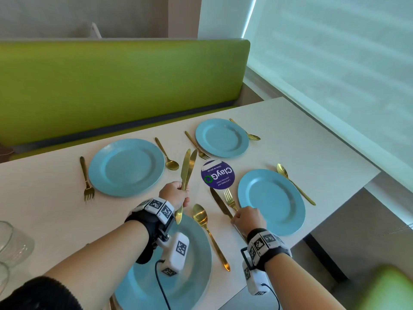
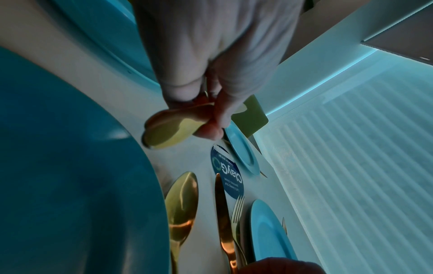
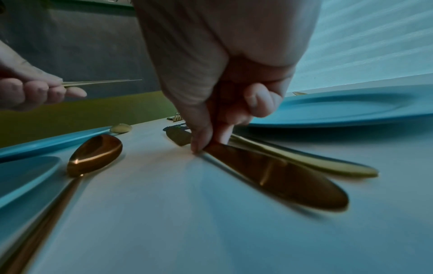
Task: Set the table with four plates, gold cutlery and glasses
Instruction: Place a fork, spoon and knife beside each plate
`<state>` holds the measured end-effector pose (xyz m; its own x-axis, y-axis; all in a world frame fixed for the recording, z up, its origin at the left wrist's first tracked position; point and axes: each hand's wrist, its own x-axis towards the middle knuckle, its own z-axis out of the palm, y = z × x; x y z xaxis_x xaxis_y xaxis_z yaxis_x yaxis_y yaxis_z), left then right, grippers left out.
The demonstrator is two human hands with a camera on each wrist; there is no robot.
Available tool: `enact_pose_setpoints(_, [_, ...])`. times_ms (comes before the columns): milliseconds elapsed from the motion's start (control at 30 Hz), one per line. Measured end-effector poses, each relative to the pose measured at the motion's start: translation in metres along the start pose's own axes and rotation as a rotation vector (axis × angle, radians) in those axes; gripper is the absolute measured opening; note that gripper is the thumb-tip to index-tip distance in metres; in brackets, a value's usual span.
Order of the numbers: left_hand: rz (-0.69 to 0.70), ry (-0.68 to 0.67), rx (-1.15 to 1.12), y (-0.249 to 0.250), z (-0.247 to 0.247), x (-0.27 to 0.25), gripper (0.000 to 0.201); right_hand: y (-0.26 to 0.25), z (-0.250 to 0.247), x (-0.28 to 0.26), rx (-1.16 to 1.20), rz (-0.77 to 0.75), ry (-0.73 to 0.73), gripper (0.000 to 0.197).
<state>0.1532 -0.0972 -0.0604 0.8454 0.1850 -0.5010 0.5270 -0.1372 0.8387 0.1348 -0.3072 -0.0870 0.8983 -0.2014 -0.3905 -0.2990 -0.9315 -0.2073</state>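
Four blue plates lie on the white table: near point(image 1: 196, 253), far left point(image 1: 126, 167), far right point(image 1: 222, 138) and right point(image 1: 271, 201). My left hand point(image 1: 176, 195) grips two gold knives point(image 1: 186, 168) by the handles point(image 2: 173, 128), blades pointing away, above the table's middle. My right hand point(image 1: 248, 218) pinches a third gold knife point(image 1: 220, 203) that lies on the table beside a fork point(image 1: 230, 199), left of the right plate. In the right wrist view, thumb and forefinger point(image 3: 201, 140) clasp that knife point(image 3: 281, 176). A gold spoon point(image 1: 203, 220) lies right of the near plate.
Clear glasses point(image 1: 13, 242) stand at the table's left edge. A round purple sticker point(image 1: 218, 177) marks the table's centre. Forks and spoons flank the far plates. A green bench point(image 1: 111, 86) runs behind the table, and a window blind point(image 1: 335, 63) fills the right.
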Motion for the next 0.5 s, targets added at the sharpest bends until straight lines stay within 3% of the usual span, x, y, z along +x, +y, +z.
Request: enact_pose_setpoints(500, [-0.008,0.006,0.030,-0.005,-0.003,-0.013,0.009,0.004,0.004,-0.004,-0.034,0.023,0.066,0.023])
